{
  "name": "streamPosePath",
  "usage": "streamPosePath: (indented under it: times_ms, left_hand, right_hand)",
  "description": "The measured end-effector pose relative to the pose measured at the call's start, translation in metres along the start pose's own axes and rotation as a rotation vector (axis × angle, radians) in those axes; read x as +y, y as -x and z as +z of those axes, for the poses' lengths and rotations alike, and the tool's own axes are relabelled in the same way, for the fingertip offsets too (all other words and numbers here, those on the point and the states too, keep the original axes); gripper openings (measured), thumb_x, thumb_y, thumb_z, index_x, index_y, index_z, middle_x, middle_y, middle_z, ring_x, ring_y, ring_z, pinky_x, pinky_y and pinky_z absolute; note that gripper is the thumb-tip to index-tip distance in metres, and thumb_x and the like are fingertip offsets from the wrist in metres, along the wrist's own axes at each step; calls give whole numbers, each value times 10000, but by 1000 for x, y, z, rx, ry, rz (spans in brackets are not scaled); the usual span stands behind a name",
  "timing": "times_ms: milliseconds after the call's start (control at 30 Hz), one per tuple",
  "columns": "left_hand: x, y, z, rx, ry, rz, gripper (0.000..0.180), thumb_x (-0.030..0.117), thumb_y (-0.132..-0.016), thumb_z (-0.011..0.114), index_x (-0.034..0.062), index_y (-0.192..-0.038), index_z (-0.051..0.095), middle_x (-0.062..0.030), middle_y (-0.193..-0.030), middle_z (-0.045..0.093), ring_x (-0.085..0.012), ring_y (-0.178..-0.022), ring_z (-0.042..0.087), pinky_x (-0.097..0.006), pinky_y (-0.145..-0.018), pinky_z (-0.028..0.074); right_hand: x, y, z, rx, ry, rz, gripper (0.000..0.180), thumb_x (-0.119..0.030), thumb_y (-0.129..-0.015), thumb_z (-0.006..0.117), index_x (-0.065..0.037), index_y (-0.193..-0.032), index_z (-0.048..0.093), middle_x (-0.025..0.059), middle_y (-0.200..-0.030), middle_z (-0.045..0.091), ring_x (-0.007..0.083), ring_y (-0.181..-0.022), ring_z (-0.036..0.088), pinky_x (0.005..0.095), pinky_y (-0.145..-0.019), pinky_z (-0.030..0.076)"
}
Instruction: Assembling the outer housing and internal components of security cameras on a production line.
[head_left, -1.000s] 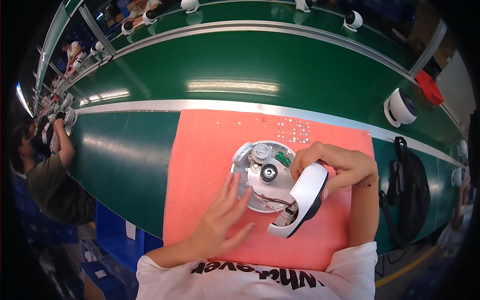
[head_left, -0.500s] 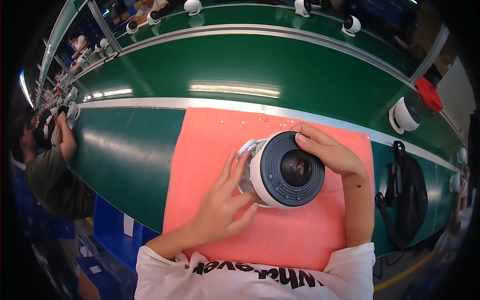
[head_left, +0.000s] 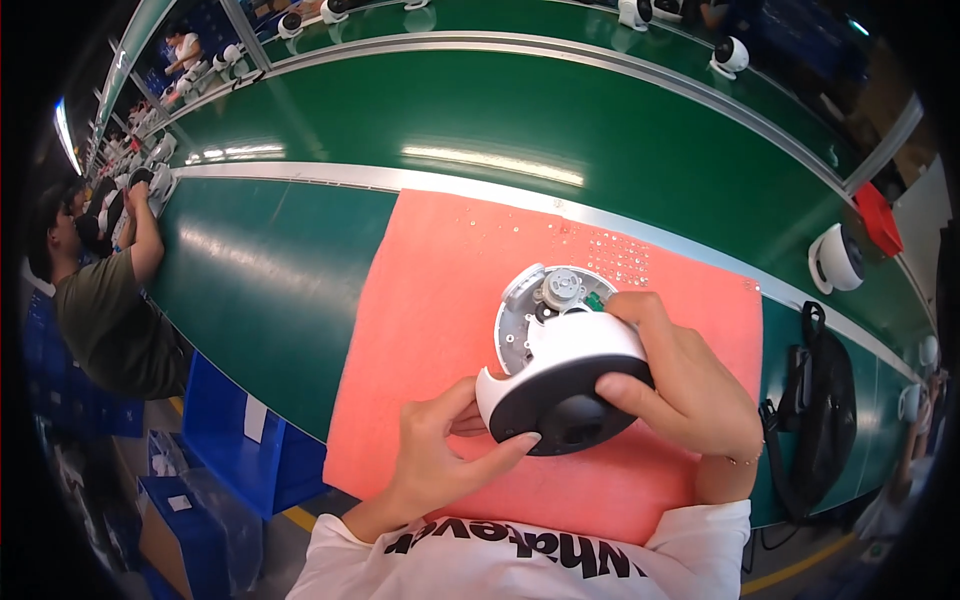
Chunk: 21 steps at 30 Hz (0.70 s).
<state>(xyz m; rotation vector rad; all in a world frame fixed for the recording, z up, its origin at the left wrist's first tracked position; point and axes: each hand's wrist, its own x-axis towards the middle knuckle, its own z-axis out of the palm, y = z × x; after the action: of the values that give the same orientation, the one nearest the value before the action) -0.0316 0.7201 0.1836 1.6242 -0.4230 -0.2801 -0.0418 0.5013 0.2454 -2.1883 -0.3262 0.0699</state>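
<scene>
A round white housing with a black front face (head_left: 560, 385) is tilted up over an open grey base with a motor and a small green board (head_left: 545, 305), which rests on the salmon-pink mat (head_left: 440, 300). My right hand (head_left: 680, 390) grips the housing's right side, thumb across the black face. My left hand (head_left: 445, 455) holds its lower left rim with the fingertips. Several small screws (head_left: 615, 255) lie scattered on the mat behind the base.
The green workbench (head_left: 480, 110) runs wide behind the mat. More white round units (head_left: 835, 258) stand at the right and far edge, beside a red part (head_left: 878, 218). A black bag (head_left: 825, 400) hangs at right. Another person (head_left: 100, 300) works at left, above blue crates (head_left: 225, 445).
The housing, earlier held to the side and then face-up toward me, is now tipped over the base with its black face toward my chest. Both hands grip it.
</scene>
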Motion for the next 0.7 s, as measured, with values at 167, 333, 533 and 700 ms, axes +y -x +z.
streamPosePath:
  times_ms: [167,333,533,700]
  left_hand:
    - [-4,-2,-1,-47,-95,91,458,90,-706,747,-66,-1087,548,-155,-889,662,-205,-838,661,-301,-770,541]
    - [-4,-13,-9,-55,-23,64,450,96,-706,750,-58,-1080,554,-151,-903,662,-200,-837,660,-300,-767,541]
    - [8,-38,-24,8,-25,-4,277,121,-703,755,-43,-879,617,-90,-687,657,-109,-635,644,-215,-600,517]
    - [18,-67,-34,-185,-323,-234,274,230,-828,638,-8,-701,588,-23,-595,591,-59,-507,552,-194,-481,451]
  right_hand:
    - [4,3,-3,21,79,-105,489,-320,-820,622,7,-1124,425,245,-821,590,410,-741,602,396,-627,476]
    - [-3,2,-1,95,70,-84,494,-305,-793,663,-8,-1106,423,230,-825,599,388,-747,617,378,-631,488]
    - [30,-18,-14,-61,-444,138,320,-207,-854,619,-21,-1075,481,59,-728,615,108,-658,600,225,-585,463]
    - [43,-32,-2,121,-382,207,336,-294,-945,437,-2,-908,600,6,-610,542,63,-507,519,212,-443,400]
